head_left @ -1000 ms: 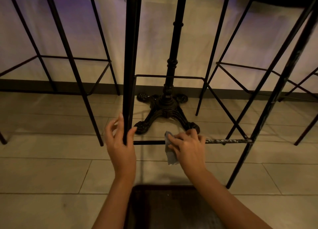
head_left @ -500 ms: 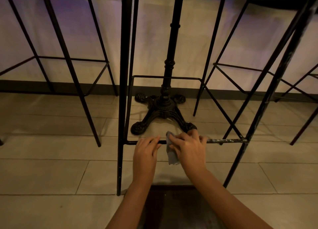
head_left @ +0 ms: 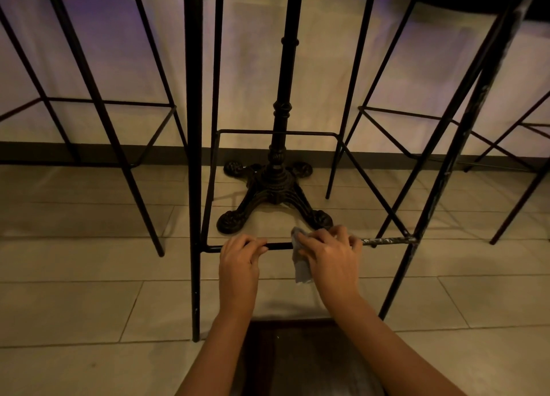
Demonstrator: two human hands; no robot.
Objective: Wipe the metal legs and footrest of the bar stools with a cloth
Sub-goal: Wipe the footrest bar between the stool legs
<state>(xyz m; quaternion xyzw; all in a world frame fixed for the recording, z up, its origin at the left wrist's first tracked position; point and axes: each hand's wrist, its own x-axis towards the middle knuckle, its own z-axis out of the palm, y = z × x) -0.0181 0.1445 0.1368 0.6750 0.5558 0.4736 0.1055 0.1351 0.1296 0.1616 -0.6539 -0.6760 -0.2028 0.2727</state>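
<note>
A black metal bar stool (head_left: 195, 157) stands on the floor, its thin legs rising out of view at the top. Its front footrest (head_left: 279, 246), a slim horizontal bar low between the two front legs, is plain black along its left part and scuffed with pale, worn patches near the right leg. A small grey cloth (head_left: 300, 264) is draped over the middle of this bar, its loose end hanging below.

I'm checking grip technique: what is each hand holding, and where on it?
The left hand grips the footrest bar left of its middle. The right hand holds the cloth by its upper part, pressed on that bar.
</note>
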